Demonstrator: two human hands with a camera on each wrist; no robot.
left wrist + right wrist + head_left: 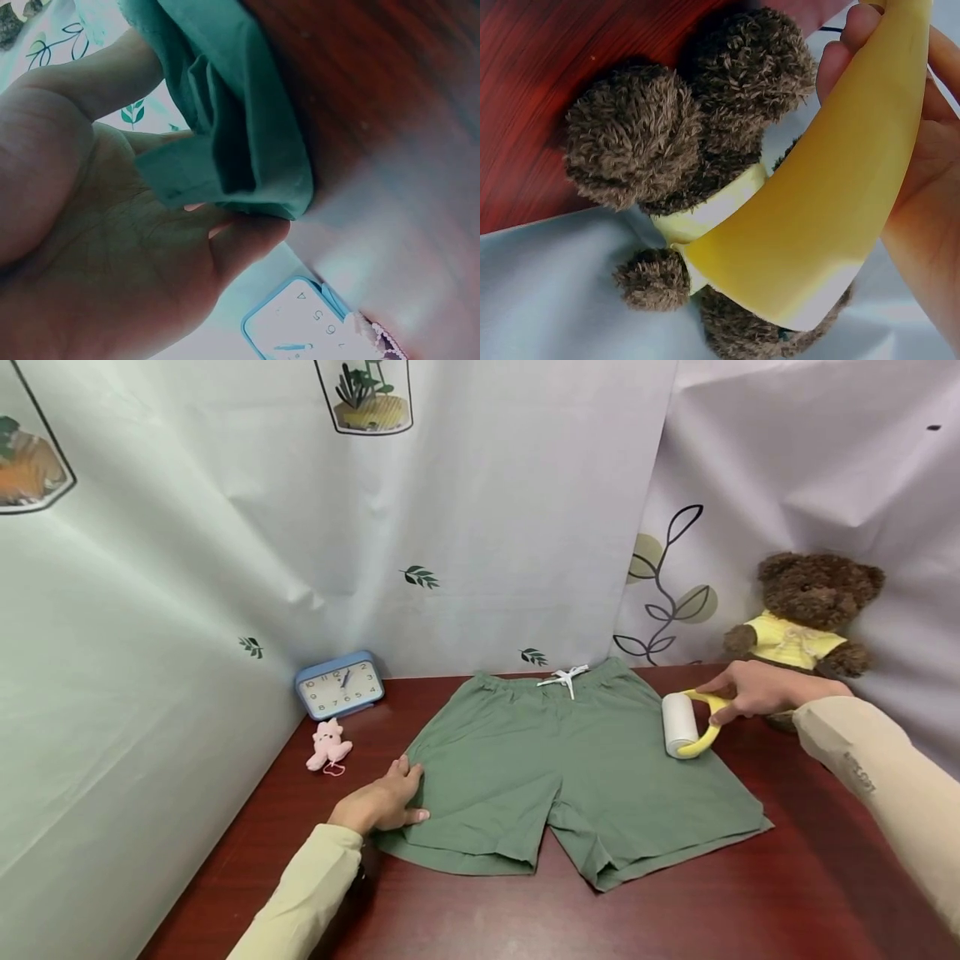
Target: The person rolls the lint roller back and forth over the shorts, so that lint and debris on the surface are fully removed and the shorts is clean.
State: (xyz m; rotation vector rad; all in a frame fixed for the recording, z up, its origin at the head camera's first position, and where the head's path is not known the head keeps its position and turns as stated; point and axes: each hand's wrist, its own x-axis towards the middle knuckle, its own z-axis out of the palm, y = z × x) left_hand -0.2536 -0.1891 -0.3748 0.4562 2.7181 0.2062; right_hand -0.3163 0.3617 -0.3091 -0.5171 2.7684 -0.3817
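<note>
Green drawstring shorts (495, 760) lie spread on the table, waistband toward the back wall. At the left leg's outer edge my left hand (384, 797) rests on the fabric, fingers extended and thumb apart. In the left wrist view, the folded hem (255, 150) overlaps the palm of that left hand (142, 225) and hides part of the fingers. My right hand (765, 689) grips the yellow curved handle of a lint roller (680, 727). Its white roll is over the right side of the shorts, below the waistband. Up close, the yellow handle (817, 172) fills much of the right wrist view.
A blue clock (341, 685) stands at the back left, with a small pink plush toy (328, 743) in front of it. A brown teddy bear (813, 597) in a yellow top sits at the back right, behind my right forearm. A printed white curtain (510, 527) borders the dark red table (645, 918).
</note>
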